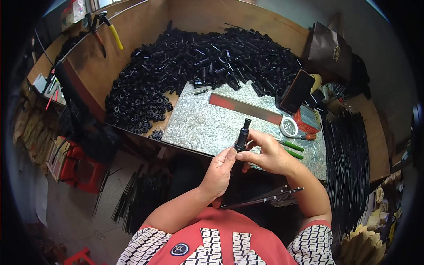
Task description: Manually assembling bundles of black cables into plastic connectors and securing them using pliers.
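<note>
A glossy black stepped plastic tube (242, 136) stands upright between my two hands, just over the near edge of the speckled work board (194, 119). My left hand (218, 171) pinches its lower end with thumb and fingertips. From the other side, my right hand (271, 154) grips the same tube, thumb low on it and forefinger along its side. The tube's bottom is hidden by the fingers. Beside my right hand lie green-handled tools (291, 149). Several thin black rods with pale tips (276, 194) rest across my lap below the hands.
A large heap of black tubular parts (212, 57) fills the back, with black ring-like pieces (137, 106) at left. On the board lie a flat metal bar (245, 108) and a white cup of small bits (289, 126). A phone (298, 90) stands behind; long black rods (349, 163) lie right.
</note>
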Demonstrator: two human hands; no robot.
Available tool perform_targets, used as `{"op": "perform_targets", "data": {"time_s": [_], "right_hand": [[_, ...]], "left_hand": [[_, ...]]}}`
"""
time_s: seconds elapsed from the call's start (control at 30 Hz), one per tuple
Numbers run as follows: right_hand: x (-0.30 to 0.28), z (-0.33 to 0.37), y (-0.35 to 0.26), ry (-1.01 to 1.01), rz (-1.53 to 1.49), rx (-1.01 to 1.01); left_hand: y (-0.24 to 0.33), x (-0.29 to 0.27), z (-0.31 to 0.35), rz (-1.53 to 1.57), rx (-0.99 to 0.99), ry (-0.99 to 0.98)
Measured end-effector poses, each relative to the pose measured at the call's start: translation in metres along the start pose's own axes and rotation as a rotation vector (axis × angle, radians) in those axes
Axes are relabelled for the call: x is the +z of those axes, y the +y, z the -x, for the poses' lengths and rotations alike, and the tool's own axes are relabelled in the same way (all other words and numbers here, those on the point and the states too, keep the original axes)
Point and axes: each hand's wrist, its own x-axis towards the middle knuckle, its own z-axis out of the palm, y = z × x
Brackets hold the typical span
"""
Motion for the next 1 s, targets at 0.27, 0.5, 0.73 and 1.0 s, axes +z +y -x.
{"op": "perform_targets", "data": {"time_s": [0.27, 0.5, 0.73, 1.0], "right_hand": [[-0.011, -0.003, 0.001, -0.071, 0.01, -0.067], [-0.003, -0.005, 0.015, -0.025, -0.016, -0.156], [0.018, -0.001, 0.059, 0.138, -0.181, -0.182], [0.061, 0.01, 0.076, 0.279, -0.616, 0.087]], "left_hand": [[0.001, 0.001, 0.001, -0.002, -0.007, -0.083], [0.008, 0.0, -0.001, -0.017, -0.038, -0.077], [0.014, 0.001, 0.0, 0.082, -0.12, -0.017], [0.013, -0.002, 0.0, -0.012, -0.025, -0.021]]}}
